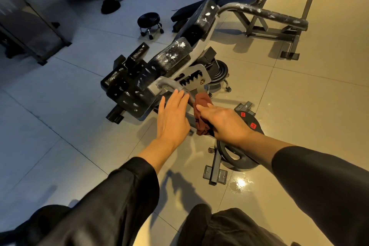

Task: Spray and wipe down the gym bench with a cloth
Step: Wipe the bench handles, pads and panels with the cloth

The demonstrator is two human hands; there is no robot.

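A black padded gym bench point(173, 56) with worn white patches stands tilted on its grey steel frame in the middle of the view. A curved grey handle bar point(169, 85) juts from its near end. My left hand point(172, 118) reaches out flat with straight fingers, the fingertips touching that bar. My right hand point(223, 124) grips a reddish-brown cloth point(201, 114) and presses it against the bar's near end. No spray bottle is in view.
Black weight plates point(237, 154) with red labels lie on the floor under my right wrist, beside a grey frame foot point(214, 173). A black rolling stool point(149, 21) stands behind the bench. Another bench frame point(275, 18) stands at the back right. The tiled floor shows a wet glare point(240, 182).
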